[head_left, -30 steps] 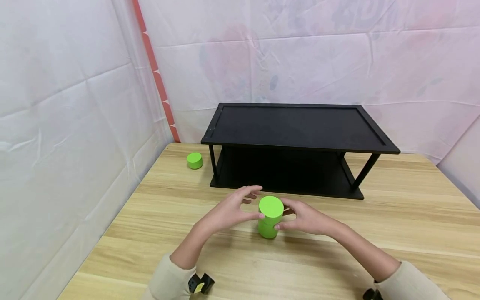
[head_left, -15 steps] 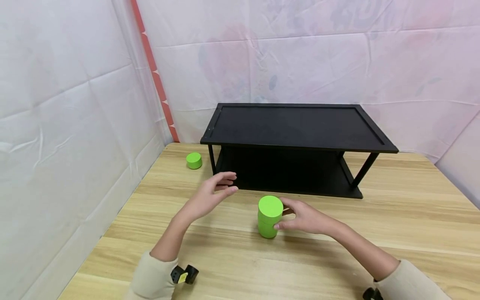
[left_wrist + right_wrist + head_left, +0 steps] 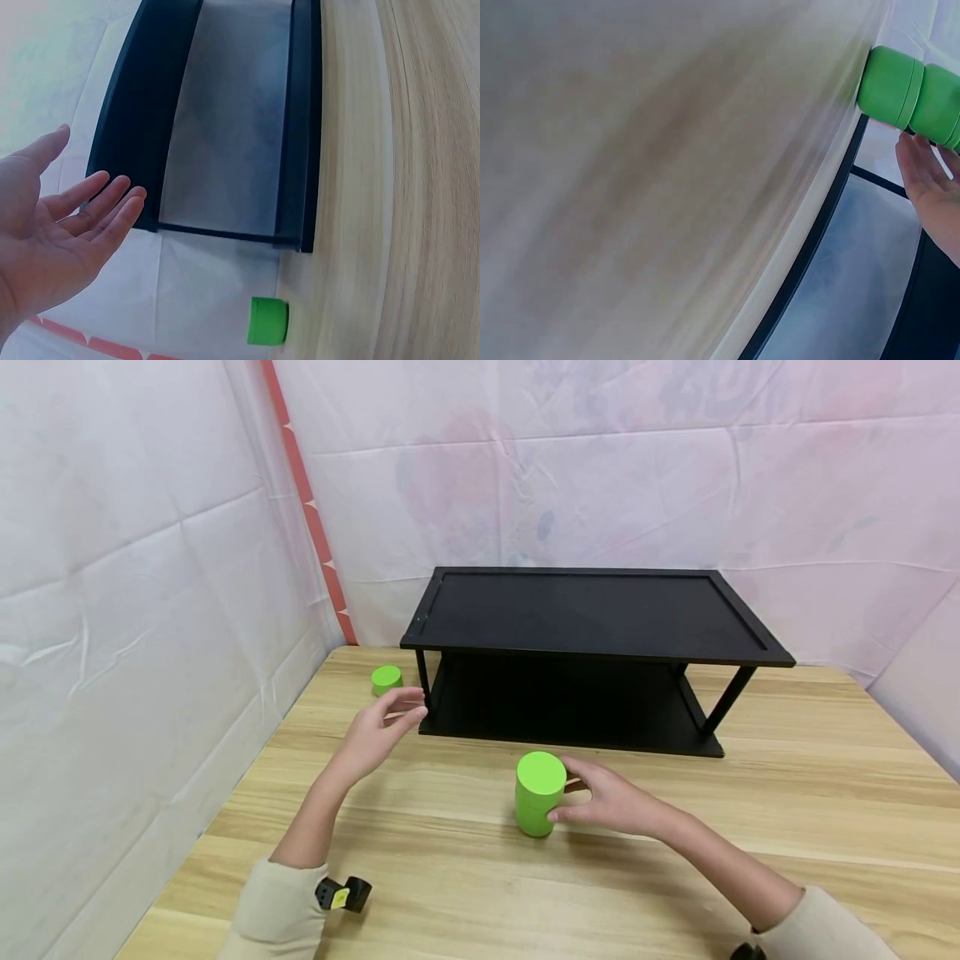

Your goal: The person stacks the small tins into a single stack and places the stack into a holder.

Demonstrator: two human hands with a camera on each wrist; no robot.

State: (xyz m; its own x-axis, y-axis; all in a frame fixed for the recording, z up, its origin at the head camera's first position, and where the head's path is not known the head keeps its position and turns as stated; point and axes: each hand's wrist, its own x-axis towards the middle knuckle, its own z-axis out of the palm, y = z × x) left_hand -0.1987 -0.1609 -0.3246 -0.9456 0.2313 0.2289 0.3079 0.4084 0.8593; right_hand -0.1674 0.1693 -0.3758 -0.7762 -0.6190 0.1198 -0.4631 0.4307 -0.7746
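A stack of bright green cylinders [image 3: 538,797] stands upright on the wooden table, with seams between its pieces in the right wrist view. My right hand [image 3: 607,797] holds it from the right, thumb at the front and fingers round behind. Over to the left, my left hand [image 3: 375,731] hovers with loosely bent fingers and nothing in them. Just beyond its fingertips sits a short green cylinder [image 3: 386,678], partly covered by that hand in the head view. The left wrist view shows this short green cylinder [image 3: 268,321] apart from the open palm.
A black two-tier rack [image 3: 600,614] stands at the back of the wooden table [image 3: 465,893], its left post close to my left fingers. White cloth [image 3: 150,568] with a red strip hangs along the left and behind.
My left hand has moved away from the green stack, leftward and farther back, towards the short green cylinder. My right hand has stayed at the stack, which has not moved.
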